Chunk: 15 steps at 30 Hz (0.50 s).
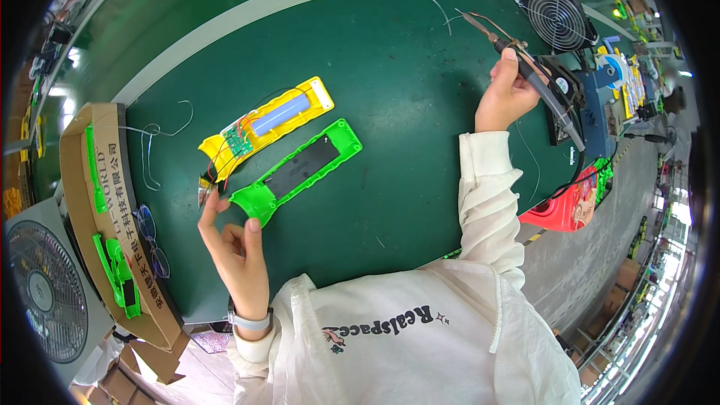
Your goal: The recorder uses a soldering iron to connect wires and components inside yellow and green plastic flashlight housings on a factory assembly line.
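Observation:
My right hand point(508, 97) is closed around the black handle of a soldering iron point(491, 36) with a thin feed tube beside its tip. The tip points up and left, raised at the right of the green table. At left, a yellow plastic shell point(304, 103) holds a blue cylindrical battery point(281, 114), a green circuit board point(238, 142) and thin wires. Next to it lies a green shell half point(341, 142) with a black insert. My left hand point(240, 251) has thumb and index finger apart. Its index fingertip is at the yellow shell's wired lower end, its thumb by the green shell's end.
A cardboard box point(124, 202) with green shell parts stands at the left edge, glasses point(152, 240) beside it. Further left is a grey fan point(45, 285). A black fan point(559, 19), blue soldering unit point(598, 112) and red container point(566, 208) stand at right. Loose wires lie about.

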Motion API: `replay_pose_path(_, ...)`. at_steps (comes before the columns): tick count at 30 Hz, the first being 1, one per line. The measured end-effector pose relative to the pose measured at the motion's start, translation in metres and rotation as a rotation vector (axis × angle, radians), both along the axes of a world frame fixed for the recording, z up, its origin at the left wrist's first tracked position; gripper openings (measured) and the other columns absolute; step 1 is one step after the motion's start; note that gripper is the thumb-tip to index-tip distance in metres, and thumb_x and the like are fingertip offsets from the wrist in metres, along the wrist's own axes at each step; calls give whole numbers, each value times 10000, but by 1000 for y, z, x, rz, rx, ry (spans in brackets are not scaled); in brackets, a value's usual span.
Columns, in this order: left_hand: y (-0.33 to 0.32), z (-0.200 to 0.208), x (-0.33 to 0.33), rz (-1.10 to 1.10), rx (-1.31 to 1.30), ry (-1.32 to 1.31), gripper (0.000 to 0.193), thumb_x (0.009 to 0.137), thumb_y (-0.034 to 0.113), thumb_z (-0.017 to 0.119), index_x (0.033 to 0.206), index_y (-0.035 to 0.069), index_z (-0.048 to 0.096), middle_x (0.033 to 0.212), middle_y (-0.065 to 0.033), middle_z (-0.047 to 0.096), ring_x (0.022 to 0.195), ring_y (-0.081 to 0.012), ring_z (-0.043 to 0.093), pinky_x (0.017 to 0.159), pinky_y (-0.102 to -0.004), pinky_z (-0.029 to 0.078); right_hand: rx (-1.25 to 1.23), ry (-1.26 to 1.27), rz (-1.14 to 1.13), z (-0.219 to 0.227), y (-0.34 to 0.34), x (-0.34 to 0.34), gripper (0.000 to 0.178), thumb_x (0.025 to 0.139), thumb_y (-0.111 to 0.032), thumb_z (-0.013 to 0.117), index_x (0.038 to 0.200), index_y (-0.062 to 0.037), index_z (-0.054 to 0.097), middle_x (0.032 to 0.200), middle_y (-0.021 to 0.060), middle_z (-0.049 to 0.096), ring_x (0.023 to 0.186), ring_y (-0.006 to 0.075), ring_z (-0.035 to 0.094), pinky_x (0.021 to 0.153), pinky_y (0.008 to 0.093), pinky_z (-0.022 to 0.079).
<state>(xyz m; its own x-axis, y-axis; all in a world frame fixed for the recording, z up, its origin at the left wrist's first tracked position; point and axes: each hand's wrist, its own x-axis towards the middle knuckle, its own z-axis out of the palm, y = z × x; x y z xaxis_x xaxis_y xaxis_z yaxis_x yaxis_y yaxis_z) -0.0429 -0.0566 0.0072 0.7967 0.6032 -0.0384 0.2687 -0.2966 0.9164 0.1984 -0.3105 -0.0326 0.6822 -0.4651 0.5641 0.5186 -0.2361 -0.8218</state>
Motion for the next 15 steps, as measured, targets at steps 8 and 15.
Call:
replay_pose_path(8, 39, 10, 20, -27, 697, -1, 148, 785, 49, 593, 933, 57, 600, 873, -68, 536, 619, -139, 421, 564, -245, 343, 30, 95, 89, 11, 15, -18, 175, 792, -105, 608, 836, -14, 465, 636, 43, 518, 509, 81, 458, 449, 201, 349)
replay_pose_path(15, 38, 13, 30, -113, 845, 64, 208, 720, 36, 653, 921, 54, 603, 870, -87, 498, 797, -233, 495, 666, -329, 401, 414, 148, 397, 13, 20, -36, 128, 810, -109, 567, 808, -33, 465, 652, 44, 473, 515, 115, 453, 431, 223, 330)
